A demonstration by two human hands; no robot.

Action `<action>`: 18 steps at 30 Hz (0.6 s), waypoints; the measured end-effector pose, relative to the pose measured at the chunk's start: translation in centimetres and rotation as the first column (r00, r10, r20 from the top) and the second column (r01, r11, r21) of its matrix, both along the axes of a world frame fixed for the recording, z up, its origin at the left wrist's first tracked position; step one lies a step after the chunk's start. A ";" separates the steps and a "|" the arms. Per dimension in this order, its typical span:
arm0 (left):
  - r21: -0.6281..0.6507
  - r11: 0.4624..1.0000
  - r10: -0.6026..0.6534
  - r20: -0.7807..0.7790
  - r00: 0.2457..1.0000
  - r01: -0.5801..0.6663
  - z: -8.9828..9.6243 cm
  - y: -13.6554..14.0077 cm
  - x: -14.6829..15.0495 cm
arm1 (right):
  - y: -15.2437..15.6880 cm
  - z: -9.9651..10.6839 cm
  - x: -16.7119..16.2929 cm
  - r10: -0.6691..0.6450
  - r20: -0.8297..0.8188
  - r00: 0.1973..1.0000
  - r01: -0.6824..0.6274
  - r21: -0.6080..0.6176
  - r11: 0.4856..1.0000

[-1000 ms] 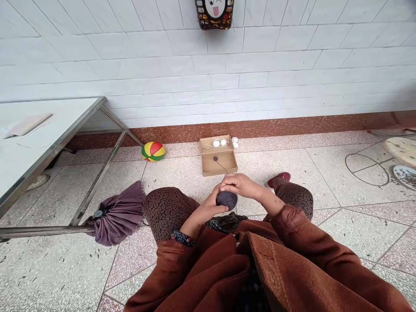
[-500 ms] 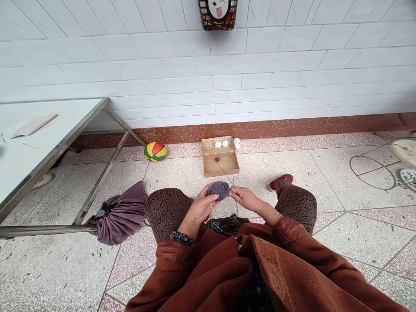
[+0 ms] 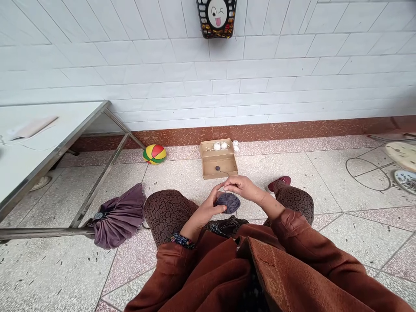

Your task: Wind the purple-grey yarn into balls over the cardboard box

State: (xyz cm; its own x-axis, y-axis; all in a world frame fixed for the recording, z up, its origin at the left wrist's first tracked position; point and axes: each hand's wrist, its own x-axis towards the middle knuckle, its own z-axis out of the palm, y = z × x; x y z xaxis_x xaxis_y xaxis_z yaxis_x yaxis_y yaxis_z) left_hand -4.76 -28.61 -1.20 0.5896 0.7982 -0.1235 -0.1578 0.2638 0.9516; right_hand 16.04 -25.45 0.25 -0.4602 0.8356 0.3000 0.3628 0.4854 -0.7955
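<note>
A dark grey-purple ball of yarn [image 3: 230,203] sits in my left hand [image 3: 209,209], thumb and fingers closed around its left side. My right hand [image 3: 242,187] is just above it, fingertips pinching the yarn strand [image 3: 224,173]. From there the strand runs to a small dark yarn ball [image 3: 217,168] inside an open cardboard box [image 3: 229,167] on the floor. White balls of yarn [image 3: 217,146] lie in the box's lid part, and more white balls [image 3: 235,145] are beside it.
A metal-framed table [image 3: 65,125] stands at left, with a folded purple umbrella [image 3: 120,219] by its lower bar. A colourful ball [image 3: 155,154] rests near the wall. A black basket [image 3: 217,32] hangs ahead. At right are a round stool [image 3: 403,155] and a wire ring [image 3: 367,158].
My right hand has moved up from the yarn ball's right side to above it. The yarn ball has turned and shifted slightly right and down. The small ball in the box has moved forward.
</note>
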 end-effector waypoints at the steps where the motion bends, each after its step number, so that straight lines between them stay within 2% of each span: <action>1: -0.050 0.999 -0.014 0.076 0.997 0.018 0.3 -0.2 0.0 | 0.2 -0.6 -0.1 -0.047 -0.025 0.999 0.046 -0.021 0.999; 3: -0.153 0.988 0.020 0.199 0.980 0.010 0.9 -0.3 0.0 | 0.0 -2.1 -0.4 -0.152 -0.038 0.988 0.148 -0.076 0.986; 5: -0.237 0.970 0.112 0.269 0.957 -0.047 1.2 0.0 -0.2 | -0.7 -3.9 -0.7 -0.229 -0.011 0.973 0.226 -0.123 0.966; 7: -0.294 0.944 0.235 0.282 0.930 -0.149 1.1 0.6 -0.5 | -1.6 -5.2 -0.8 -0.220 0.017 0.975 0.220 -0.152 0.964; 9: -0.331 0.909 0.344 0.252 0.905 -0.253 0.7 1.2 -0.7 | -2.6 -5.8 -0.9 -0.152 0.047 0.987 0.157 -0.166 0.973; 13: -0.307 0.865 0.448 0.112 0.887 -0.398 -0.5 1.8 -0.7 | -3.8 -4.4 -1.1 0.033 0.069 0.997 -0.020 -0.175 0.984; 15: -0.217 0.865 0.466 0.013 0.885 -0.452 -0.9 1.9 -0.6 | -4.1 -2.9 -1.3 0.099 0.054 0.994 -0.088 -0.175 0.981; 18: -0.034 0.882 0.465 -0.104 0.879 -0.471 -1.2 1.7 -0.4 | -3.8 -0.7 -1.3 0.103 0.001 0.995 -0.101 -0.154 0.983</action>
State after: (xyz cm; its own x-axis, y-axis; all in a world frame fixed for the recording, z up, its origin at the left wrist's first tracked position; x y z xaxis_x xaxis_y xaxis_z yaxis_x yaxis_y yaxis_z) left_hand -5.11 -26.86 -2.44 0.1328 0.9683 -0.2115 -0.1905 0.2343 0.9533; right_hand 14.74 -29.24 -0.41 -0.5475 0.8199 0.1672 0.3249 0.3925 -0.8604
